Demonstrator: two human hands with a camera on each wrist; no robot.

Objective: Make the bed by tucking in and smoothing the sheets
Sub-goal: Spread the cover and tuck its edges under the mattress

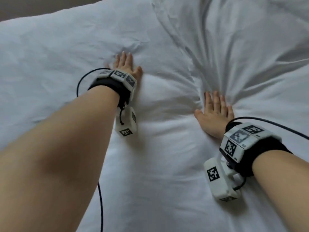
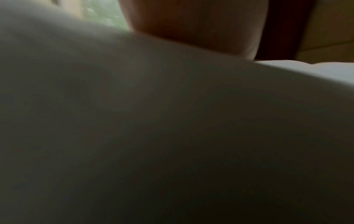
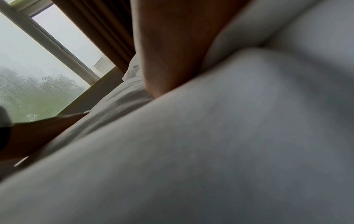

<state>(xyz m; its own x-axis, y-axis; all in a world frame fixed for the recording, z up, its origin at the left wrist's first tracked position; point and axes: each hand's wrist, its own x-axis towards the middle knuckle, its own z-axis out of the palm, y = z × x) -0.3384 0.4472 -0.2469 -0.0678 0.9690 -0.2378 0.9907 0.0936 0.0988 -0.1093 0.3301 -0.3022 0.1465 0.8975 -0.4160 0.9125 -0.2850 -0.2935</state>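
A white sheet (image 1: pixel 158 156) covers the whole bed in the head view. My left hand (image 1: pixel 124 63) lies flat on it at upper centre, fingers straight, pressing a dent into the fabric. My right hand (image 1: pixel 214 113) presses flat lower and to the right, thumb spread out. Deep creases (image 1: pixel 234 52) fan out from the right hand's fingertips toward the upper right. The stretch between the two hands is smoother. In the left wrist view only the heel of the left hand (image 2: pixel 195 27) shows above dim sheet (image 2: pixel 172 128). In the right wrist view the right hand (image 3: pixel 172 50) rests on the sheet (image 3: pixel 210 144).
The bed's far left edge (image 1: pixel 50 10) meets a dark floor or wall at top left. A window (image 3: pixel 38 72) with a brown curtain (image 3: pixel 99 30) stands beyond the bed. Black cables (image 1: pixel 100 206) trail from both wrist units across the sheet.
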